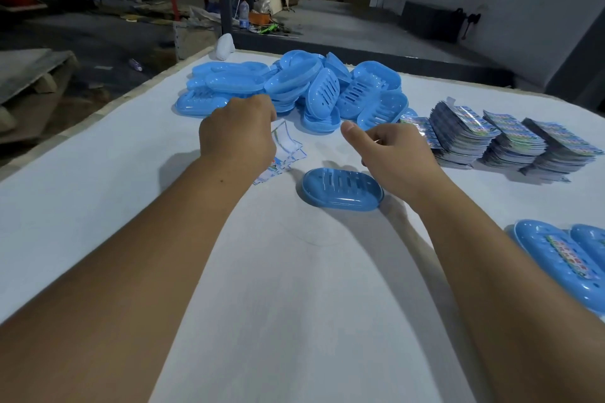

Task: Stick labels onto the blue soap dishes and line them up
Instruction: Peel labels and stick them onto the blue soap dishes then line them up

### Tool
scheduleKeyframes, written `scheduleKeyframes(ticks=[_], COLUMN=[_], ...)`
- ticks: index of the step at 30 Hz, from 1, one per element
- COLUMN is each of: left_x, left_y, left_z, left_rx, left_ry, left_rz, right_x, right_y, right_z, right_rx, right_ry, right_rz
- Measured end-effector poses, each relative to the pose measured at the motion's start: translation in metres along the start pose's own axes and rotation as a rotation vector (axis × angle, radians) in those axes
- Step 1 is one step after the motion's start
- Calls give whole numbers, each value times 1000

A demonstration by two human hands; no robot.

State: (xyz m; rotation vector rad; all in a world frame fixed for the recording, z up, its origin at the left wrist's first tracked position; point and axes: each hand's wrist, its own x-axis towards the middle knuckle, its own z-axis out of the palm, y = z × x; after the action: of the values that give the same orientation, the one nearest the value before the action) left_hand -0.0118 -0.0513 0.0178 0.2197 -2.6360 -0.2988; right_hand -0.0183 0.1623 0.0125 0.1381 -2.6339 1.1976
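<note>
One blue soap dish (pixel 342 190) lies alone on the white table (pixel 294 288), between my two hands. My left hand (pixel 237 136) is behind and left of it, fingers curled round a sheet of labels (pixel 285 144) whose white strip curls out to the right. To the dish's right, my right hand (pixel 391 154) hovers just above it with the thumb stuck out and the fingers curled under. Whether those fingers hold a label is hidden. A heap of unlabelled blue soap dishes (pixel 294 85) lies at the back.
Three stacks of label sheets (pixel 497 141) stand at the right. Two labelled dishes (pixel 563 258) lie at the table's right edge. A white object (pixel 225 46) sits at the far left corner. Beyond the table is a workshop floor with clutter.
</note>
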Motion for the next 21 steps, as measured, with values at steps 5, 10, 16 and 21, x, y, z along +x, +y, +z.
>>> scheduleKeyframes(ticks=[5, 10, 16, 21], left_x=[4, 2, -8, -13], left_y=[10, 22, 34, 35], left_z=[-11, -14, -9, -12], left_rx=[-711, -1181, -1210, -1162], left_ry=[135, 0, -159, -230], left_rz=[-67, -231, -199, -159], right_x=[-1, -4, 1, 5], right_y=[-3, -9, -8, -6], right_z=[0, 3, 1, 2], right_rx=[47, 283, 342, 332], right_ry=[-36, -142, -97, -78], right_rz=[-55, -60, 18, 55])
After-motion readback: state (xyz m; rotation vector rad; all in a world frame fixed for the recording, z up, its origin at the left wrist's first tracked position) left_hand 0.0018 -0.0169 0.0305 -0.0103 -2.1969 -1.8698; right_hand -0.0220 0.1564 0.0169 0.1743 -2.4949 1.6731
